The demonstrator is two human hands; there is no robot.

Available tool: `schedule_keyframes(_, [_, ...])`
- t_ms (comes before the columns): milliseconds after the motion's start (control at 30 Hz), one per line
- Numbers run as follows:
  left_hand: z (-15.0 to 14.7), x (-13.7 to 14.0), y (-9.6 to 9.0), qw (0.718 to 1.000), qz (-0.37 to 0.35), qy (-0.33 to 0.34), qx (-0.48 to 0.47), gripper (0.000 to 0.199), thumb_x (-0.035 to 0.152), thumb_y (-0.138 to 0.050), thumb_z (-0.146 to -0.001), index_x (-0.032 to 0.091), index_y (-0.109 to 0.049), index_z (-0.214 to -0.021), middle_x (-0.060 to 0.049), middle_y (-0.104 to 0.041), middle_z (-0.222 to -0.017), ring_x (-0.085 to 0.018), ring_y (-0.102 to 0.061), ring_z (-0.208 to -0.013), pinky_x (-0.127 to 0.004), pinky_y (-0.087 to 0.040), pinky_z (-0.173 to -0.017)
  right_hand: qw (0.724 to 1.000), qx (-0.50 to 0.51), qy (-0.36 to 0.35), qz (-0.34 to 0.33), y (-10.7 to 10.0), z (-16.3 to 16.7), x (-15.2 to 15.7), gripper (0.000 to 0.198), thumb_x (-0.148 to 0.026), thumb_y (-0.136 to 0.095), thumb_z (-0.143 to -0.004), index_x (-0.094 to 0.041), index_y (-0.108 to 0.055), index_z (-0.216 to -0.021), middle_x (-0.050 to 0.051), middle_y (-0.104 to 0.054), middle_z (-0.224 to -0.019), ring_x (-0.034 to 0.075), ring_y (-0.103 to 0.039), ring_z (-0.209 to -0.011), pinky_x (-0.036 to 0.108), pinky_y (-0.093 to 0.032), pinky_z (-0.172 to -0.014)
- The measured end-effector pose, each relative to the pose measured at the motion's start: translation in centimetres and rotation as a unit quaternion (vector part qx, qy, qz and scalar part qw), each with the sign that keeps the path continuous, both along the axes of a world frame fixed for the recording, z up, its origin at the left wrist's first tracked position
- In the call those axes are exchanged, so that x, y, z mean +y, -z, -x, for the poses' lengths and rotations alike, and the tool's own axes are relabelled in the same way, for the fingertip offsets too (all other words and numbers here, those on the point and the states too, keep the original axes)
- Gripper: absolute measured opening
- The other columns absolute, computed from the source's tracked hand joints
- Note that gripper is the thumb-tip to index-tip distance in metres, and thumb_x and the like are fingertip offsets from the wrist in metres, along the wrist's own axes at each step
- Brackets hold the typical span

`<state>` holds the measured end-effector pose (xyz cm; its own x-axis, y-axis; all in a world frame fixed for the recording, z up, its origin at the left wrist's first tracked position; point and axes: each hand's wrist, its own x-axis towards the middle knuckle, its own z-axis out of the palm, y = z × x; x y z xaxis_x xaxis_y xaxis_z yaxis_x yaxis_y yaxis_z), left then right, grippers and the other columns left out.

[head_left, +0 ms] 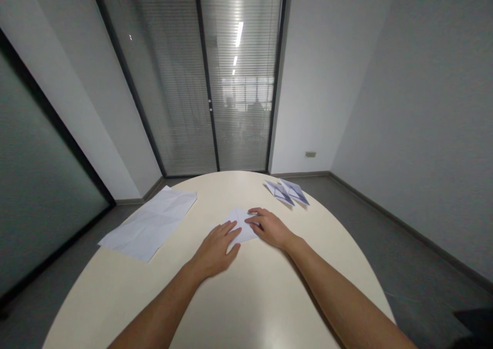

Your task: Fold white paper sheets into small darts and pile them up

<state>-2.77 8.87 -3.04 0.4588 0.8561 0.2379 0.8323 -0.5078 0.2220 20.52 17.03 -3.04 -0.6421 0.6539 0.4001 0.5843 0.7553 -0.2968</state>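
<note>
A small folded sheet of white paper (239,219) lies flat on the round cream table (246,292), between my two hands. My left hand (219,246) rests on its left side, fingers stretched out and thumb apart. From the right, my right hand (271,228) reaches over the paper's right edge, with its fingers spread and the fingertips on or just above the surface. Parts of the sheet are hidden under both hands.
Large creased white sheets (154,220) lie at the table's left, reaching over its edge. Two folded paper pieces (280,192) sit near the far right edge. Beyond the table stands a glass partition (185,82) with blinds, and a wall socket (310,154) is on the right.
</note>
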Motion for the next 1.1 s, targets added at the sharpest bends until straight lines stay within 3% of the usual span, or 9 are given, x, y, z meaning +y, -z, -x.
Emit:
schedule_keyframes(100, [0.1,0.0,0.0,1.0,0.015,-0.007,0.013,0.05,0.041,-0.047,-0.098,0.024,-0.049,-0.145,-0.009,-0.041,-0.156,-0.028,-0.037,-0.145,-0.051,-0.029,-0.119,1.0,-0.018,0.023,-0.002,-0.4,0.0,-0.3,0.031,-0.025,-0.051,-0.097,-0.024,-0.072,-0.119,0.011,-0.061,-0.132,0.024,-0.059,-0.117,0.042,-0.043,-0.104])
schedule_keyframes(300, [0.0,0.1,0.1,1.0,0.018,-0.008,0.016,0.051,0.044,-0.045,-0.098,0.027,-0.047,-0.146,-0.007,-0.039,-0.158,-0.027,-0.034,-0.146,-0.05,-0.026,-0.121,0.986,-0.054,0.149,-0.043,-1.7,0.1,-0.9,0.026,-0.026,-0.055,-0.094,-0.02,-0.074,-0.112,0.012,-0.065,-0.128,0.031,-0.054,-0.119,0.048,-0.044,-0.099])
schedule_keyframes(400, [-0.1,0.2,0.0,1.0,0.02,-0.008,0.021,0.051,0.041,-0.045,-0.098,0.027,-0.045,-0.147,-0.007,-0.037,-0.159,-0.026,-0.032,-0.147,-0.049,-0.025,-0.121,0.992,-0.025,0.117,-0.048,-2.0,0.9,-1.4,0.033,-0.026,-0.048,-0.098,-0.018,-0.068,-0.124,0.013,-0.063,-0.132,0.028,-0.053,-0.125,0.046,-0.04,-0.106])
schedule_keyframes(567, [-0.6,0.3,-0.6,1.0,0.025,-0.012,0.015,0.056,0.033,-0.046,-0.095,0.019,-0.042,-0.15,-0.009,-0.038,-0.158,-0.025,-0.031,-0.148,-0.047,-0.025,-0.122,0.999,-0.034,-0.018,0.021,-1.3,2.1,-2.2,0.048,-0.04,-0.035,-0.105,-0.018,-0.05,-0.144,0.014,-0.051,-0.148,0.026,-0.046,-0.137,0.045,-0.034,-0.114])
schedule_keyframes(700, [-0.7,0.4,-0.5,0.999,0.031,-0.017,0.014,0.055,0.031,-0.043,-0.096,0.016,-0.042,-0.149,-0.012,-0.038,-0.157,-0.025,-0.031,-0.148,-0.048,-0.025,-0.121,0.993,-0.079,0.016,0.089,-0.4,1.9,-2.1,0.061,-0.053,-0.029,-0.104,-0.018,-0.038,-0.153,0.014,-0.033,-0.159,0.032,-0.027,-0.148,0.054,-0.024,-0.118])
schedule_keyframes(800, [-0.5,0.4,-0.2,0.999,0.027,-0.02,0.009,0.053,0.032,-0.043,-0.096,0.019,-0.043,-0.148,-0.01,-0.038,-0.157,-0.024,-0.032,-0.147,-0.048,-0.025,-0.121,0.989,-0.09,0.05,0.105,-0.1,1.4,-1.7,0.066,-0.057,-0.03,-0.102,-0.017,-0.035,-0.154,0.016,-0.027,-0.16,0.033,-0.022,-0.15,0.056,-0.021,-0.119])
schedule_keyframes(967, [-0.5,0.3,-0.3,0.999,0.027,-0.035,0.019,0.052,0.035,-0.04,-0.099,0.018,-0.043,-0.148,-0.011,-0.037,-0.158,-0.025,-0.032,-0.148,-0.049,-0.025,-0.12,0.987,-0.094,0.075,0.102,-0.6,1.1,-1.6,0.065,-0.055,-0.034,-0.102,-0.013,-0.038,-0.152,0.019,-0.03,-0.159,0.034,-0.026,-0.148,0.055,-0.024,-0.118])
schedule_keyframes(1100, [-0.6,0.1,-0.5,0.998,0.013,-0.058,0.028,0.049,0.037,-0.038,-0.1,0.022,-0.046,-0.147,-0.01,-0.039,-0.157,-0.027,-0.034,-0.146,-0.053,-0.025,-0.119,0.994,-0.083,0.041,0.058,-1.4,1.1,-1.6,0.054,-0.048,-0.039,-0.102,-0.013,-0.051,-0.142,0.02,-0.047,-0.149,0.036,-0.039,-0.141,0.055,-0.032,-0.113])
